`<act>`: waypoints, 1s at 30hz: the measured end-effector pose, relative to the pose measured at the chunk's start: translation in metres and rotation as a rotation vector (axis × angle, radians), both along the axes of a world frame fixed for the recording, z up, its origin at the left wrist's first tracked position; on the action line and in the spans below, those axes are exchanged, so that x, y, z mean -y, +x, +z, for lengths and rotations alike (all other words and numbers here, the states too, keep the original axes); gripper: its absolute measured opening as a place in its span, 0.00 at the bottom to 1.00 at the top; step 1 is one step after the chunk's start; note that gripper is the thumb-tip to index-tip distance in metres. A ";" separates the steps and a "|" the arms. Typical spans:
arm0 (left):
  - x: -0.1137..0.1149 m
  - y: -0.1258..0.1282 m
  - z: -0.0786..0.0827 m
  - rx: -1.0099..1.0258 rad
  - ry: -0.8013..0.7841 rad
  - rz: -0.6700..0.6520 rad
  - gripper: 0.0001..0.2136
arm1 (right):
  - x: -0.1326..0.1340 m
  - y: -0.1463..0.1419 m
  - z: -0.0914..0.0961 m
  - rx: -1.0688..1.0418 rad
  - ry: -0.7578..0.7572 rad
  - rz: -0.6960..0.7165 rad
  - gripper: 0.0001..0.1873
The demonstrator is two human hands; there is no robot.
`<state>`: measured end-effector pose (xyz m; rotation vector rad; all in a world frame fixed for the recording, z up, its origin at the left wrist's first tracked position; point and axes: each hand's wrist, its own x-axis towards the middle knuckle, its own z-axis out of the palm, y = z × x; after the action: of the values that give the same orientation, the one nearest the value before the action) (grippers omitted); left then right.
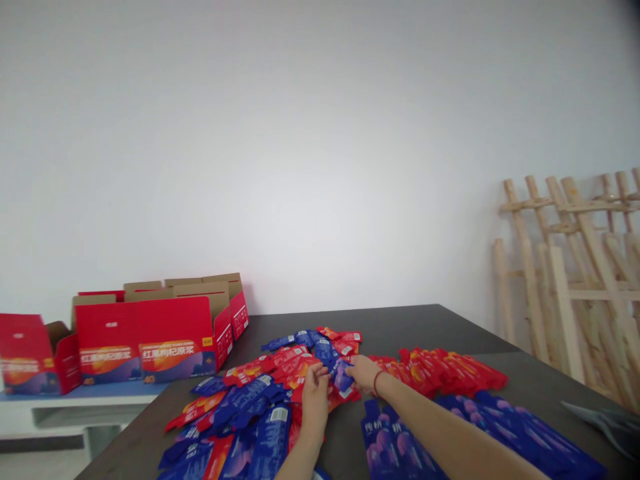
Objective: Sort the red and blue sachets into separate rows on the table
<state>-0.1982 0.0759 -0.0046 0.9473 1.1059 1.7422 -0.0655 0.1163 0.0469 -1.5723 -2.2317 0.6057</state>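
My right hand (pixel 365 375), with a red cord on its wrist, pinches the edge of a blue pouch (pixel 342 377) printed with purple fruit. Just to the left, my left hand (pixel 316 388) hovers over the pile, fingers loosely bent and apart, with nothing visible in it. Under and around both hands lies a mixed heap of red pouches (pixel 295 363) and blue pouches (pixel 270 433). Right of the heap, red pouches (pixel 450 373) overlap in a row. Nearer to me are rows of blue pouches (pixel 385 440), partly hidden by my right forearm.
Open red cartons (pixel 170 333) stand on a blue-topped bench (pixel 120 390) at the left. The pouches lie on a dark table (pixel 400 323). A dark pointed object (pixel 600 420), blurred, lies at the right edge. Wooden frames (pixel 560 287) lean against the wall.
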 end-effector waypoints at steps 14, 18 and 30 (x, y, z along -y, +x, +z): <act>0.027 0.024 0.011 0.217 -0.115 -0.275 0.16 | 0.105 0.028 -0.046 -0.259 0.050 0.028 0.40; 0.020 0.022 -0.002 -0.005 -0.064 -0.312 0.14 | 0.111 0.035 -0.055 0.086 0.236 0.144 0.36; 0.009 0.016 -0.010 -0.304 0.054 -0.200 0.11 | 0.132 0.040 -0.017 0.532 0.060 -0.012 0.23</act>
<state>-0.1819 0.0669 -0.0147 1.3423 1.1136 1.5045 -0.0252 -0.0160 0.0302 -1.8809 -2.5715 0.1145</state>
